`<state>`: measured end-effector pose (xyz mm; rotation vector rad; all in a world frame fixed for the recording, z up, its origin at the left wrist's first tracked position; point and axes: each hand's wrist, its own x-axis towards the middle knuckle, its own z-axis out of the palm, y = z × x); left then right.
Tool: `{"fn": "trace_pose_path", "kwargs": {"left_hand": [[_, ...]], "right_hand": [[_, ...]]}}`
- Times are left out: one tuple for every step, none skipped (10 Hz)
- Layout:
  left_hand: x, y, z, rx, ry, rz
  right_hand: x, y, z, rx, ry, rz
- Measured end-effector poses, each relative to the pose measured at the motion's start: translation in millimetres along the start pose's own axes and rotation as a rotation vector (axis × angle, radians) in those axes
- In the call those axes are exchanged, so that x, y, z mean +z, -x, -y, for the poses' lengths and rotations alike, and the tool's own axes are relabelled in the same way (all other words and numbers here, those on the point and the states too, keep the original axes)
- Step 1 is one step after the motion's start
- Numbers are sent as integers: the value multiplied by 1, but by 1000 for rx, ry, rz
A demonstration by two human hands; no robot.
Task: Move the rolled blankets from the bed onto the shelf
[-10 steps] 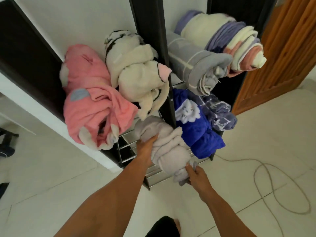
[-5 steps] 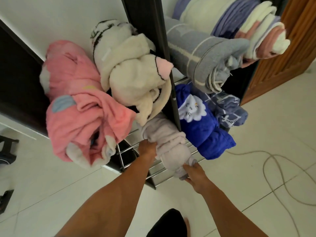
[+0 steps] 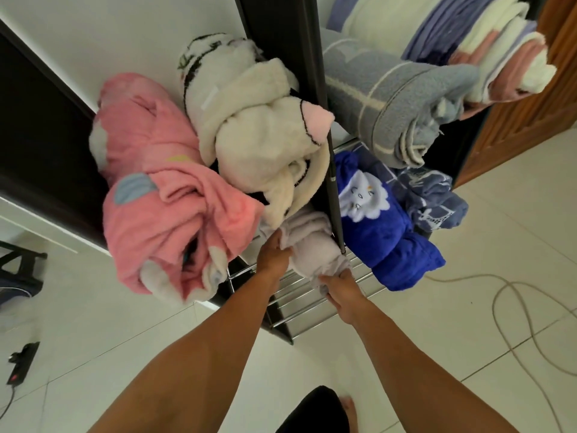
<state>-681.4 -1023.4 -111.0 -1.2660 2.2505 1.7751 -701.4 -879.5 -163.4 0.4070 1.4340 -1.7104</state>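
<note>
A rolled pale lilac-grey blanket [image 3: 309, 245] lies on the lowest rails of the dark metal shelf [image 3: 312, 89]. My left hand [image 3: 274, 254] grips its left side and my right hand [image 3: 340, 289] holds its near end. Above it sit a pink rolled blanket [image 3: 168, 201] and a cream one [image 3: 259, 135]. To the right of the post lie a royal blue blanket [image 3: 387, 232], a blue patterned one [image 3: 434, 198], a grey roll [image 3: 393, 101] and a striped cream and lilac roll [image 3: 487, 42]. The bed is out of view.
A wooden door [image 3: 537, 98] stands at the right. A pale cable [image 3: 499, 310] loops over the white tiled floor on the right. A black power strip [image 3: 22, 362] lies on the floor at the left, beyond a dark stool [image 3: 15, 264].
Both hands have pushed the lilac-grey blanket deeper onto the bottom rails, under the cream blanket. The camera has moved closer to the shelf and tilted down.
</note>
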Motion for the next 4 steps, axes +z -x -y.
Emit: {"fn": "trace_pose_path", "kwargs": {"left_hand": [[-1, 17, -3, -46, 19, 97], [-4, 20, -4, -57, 45, 120], [-3, 34, -14, -56, -18, 122], [1, 48, -17, -59, -102, 115]], "right_hand": [[9, 2, 4, 2, -2, 13], [11, 7, 4, 1, -59, 43], [10, 19, 5, -3, -54, 49], [6, 35, 8, 16, 66, 42]]}}
